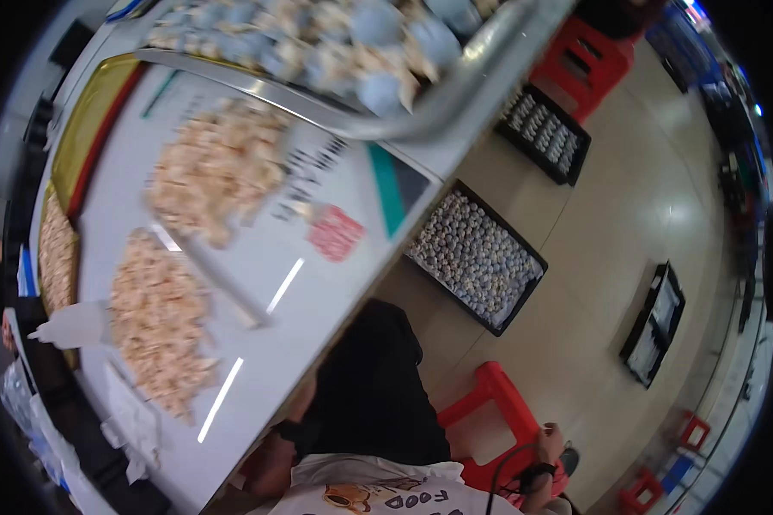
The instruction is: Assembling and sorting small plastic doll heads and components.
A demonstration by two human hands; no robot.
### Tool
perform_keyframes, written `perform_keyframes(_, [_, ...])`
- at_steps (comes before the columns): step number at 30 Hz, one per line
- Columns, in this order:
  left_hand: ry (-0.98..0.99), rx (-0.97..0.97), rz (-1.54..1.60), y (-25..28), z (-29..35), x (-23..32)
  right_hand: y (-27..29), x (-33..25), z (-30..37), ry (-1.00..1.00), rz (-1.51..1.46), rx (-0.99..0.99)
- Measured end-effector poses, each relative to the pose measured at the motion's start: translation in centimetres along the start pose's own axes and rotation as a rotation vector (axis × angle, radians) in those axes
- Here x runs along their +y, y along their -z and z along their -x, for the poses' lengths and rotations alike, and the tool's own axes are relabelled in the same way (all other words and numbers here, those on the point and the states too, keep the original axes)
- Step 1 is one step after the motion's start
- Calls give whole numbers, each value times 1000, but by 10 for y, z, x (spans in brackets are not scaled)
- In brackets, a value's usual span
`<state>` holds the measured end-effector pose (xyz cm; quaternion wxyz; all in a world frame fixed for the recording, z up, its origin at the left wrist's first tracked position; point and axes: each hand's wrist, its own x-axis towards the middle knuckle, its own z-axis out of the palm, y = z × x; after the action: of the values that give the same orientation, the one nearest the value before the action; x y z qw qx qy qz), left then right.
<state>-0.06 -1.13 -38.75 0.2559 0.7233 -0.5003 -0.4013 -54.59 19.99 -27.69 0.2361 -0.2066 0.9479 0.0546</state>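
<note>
My right hand (551, 442) is at the lower right, beside a red plastic stool (496, 395), with a dark band on its wrist. Its fingers look curled; whatever they hold, if anything, I cannot make out. My left hand (304, 399) is low, between the table's edge and my dark trouser leg, mostly hidden, so its fingers do not show. A black band circles that wrist. On the white table (318, 300) lie two piles of small pale-orange pieces, a farther pile (219, 167) and a nearer pile (159, 318). Between them lies a white bar (210, 275).
A metal tray (352, 127) of bluish balls and pale pieces stands at the far edge. A yellow tray (94, 129) and a translucent squeeze bottle (73, 326) are at the left. On the floor stand black trays, one filled with small round pieces (477, 257). Another red stool (588, 64) is farther off.
</note>
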Motion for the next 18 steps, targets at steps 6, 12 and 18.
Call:
perform_keyframes(6, [292, -84, 56, -67, -76, -54, -33, 119, -17, 68, -235, 166])
perform_keyframes(12, [-452, -328, -854, 17, -153, -394, -40, 84, -40, 135, -384, 38])
perform_keyframes(18, [191, 160, -502, -31, -147, -453, -20, 75, -24, 112, -321, 61])
